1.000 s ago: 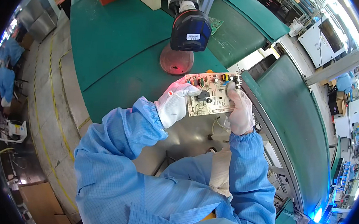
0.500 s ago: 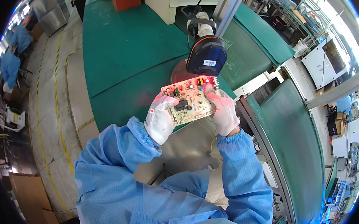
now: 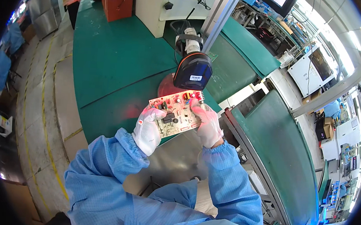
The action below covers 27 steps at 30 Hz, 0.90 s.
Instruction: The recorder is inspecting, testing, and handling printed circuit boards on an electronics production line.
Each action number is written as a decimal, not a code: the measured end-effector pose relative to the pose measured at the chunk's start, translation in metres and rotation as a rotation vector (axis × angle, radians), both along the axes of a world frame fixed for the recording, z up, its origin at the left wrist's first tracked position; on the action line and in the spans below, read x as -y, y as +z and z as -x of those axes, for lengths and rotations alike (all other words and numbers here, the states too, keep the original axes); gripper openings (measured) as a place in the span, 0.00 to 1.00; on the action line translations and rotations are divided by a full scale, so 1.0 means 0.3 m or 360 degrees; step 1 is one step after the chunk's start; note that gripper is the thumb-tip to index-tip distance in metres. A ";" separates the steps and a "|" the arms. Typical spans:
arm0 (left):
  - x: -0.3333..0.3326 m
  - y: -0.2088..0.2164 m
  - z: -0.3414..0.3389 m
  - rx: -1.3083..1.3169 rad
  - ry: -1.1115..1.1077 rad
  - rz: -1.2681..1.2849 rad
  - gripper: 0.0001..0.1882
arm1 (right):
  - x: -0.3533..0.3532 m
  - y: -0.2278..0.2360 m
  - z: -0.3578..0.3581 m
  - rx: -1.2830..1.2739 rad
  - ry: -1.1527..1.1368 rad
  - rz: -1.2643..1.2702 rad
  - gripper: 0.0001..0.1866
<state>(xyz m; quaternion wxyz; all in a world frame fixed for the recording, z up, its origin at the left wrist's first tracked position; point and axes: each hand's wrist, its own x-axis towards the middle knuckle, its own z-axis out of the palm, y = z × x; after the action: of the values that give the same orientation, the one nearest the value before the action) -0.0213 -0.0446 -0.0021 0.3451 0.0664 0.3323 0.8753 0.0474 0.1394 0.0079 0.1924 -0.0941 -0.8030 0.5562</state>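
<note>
A populated circuit board (image 3: 181, 119), pale with dark and coloured components, is held tilted between my two gloved hands. My left hand (image 3: 147, 129) is closed on its left edge, thumb over the top face. At the right edge, my right hand (image 3: 207, 123) grips it with the thumb on the component side. Just above the board's far edge hangs a black barcode scanner (image 3: 193, 70) with an orange rim, and its red light falls on the board and gloves. The fingers under the board are hidden.
A green-topped bench (image 3: 121, 58) lies beyond my hands, with an orange-red box (image 3: 117, 7) at its far end. A metal post (image 3: 220, 19) rises behind the scanner. On the right runs a green conveyor belt (image 3: 271, 131); a monitor (image 3: 276, 0) shows at the top.
My view has shifted, so the scene sits lower and further left, and the monitor now shows. Both hands still hold the board under the scanner, with little visible change in grip.
</note>
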 end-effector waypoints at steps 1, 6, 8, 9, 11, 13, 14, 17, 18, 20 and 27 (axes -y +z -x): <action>-0.001 -0.022 0.004 -0.0002 0.0005 -0.0003 0.14 | 0.000 -0.007 0.001 -0.0002 0.0005 -0.0003 0.13; -0.005 -0.093 0.023 -0.0148 0.0132 0.0057 0.16 | -0.017 -0.068 0.011 -0.0174 0.0034 -0.0005 0.13; 0.000 -0.062 0.014 -0.0059 0.0115 0.0053 0.11 | 0.002 -0.051 -0.005 -0.0125 0.0025 0.0075 0.12; 0.010 -0.039 0.008 0.0033 0.0103 0.0052 0.11 | 0.021 -0.045 -0.007 -0.0074 0.0021 0.0159 0.12; 0.018 0.046 -0.007 0.0004 0.0048 0.0046 0.09 | 0.028 -0.046 -0.022 -0.0090 0.0009 0.0328 0.13; 0.034 0.120 -0.010 -0.0084 -0.0048 0.0044 0.09 | 0.034 -0.054 -0.028 -0.0110 -0.0004 0.0501 0.13; 0.031 0.107 -0.003 -0.0081 -0.0053 0.0042 0.09 | 0.034 -0.057 -0.030 -0.0121 0.0043 0.0616 0.13; 0.047 0.091 0.014 -0.0475 0.0064 0.0252 0.11 | 0.112 -0.002 -0.022 -0.0115 0.0038 0.1137 0.12; 0.051 0.116 0.014 -0.0298 -0.0050 0.0128 0.11 | 0.135 0.015 -0.021 -0.0096 -0.0024 0.1531 0.12; 0.054 0.123 0.022 -0.0119 -0.0161 0.0009 0.11 | 0.139 -0.001 -0.023 -0.0093 0.0012 0.1527 0.12; 0.055 0.115 0.026 -0.0020 -0.0360 0.0069 0.15 | 0.030 -0.158 -0.026 -0.0319 0.0123 0.0890 0.13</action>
<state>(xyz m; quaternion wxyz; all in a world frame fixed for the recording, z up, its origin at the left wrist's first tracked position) -0.0293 -0.0610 0.0325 0.4409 0.1013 0.3437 0.8229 0.0551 0.1304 -0.0396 0.2160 -0.0574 -0.5985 0.7693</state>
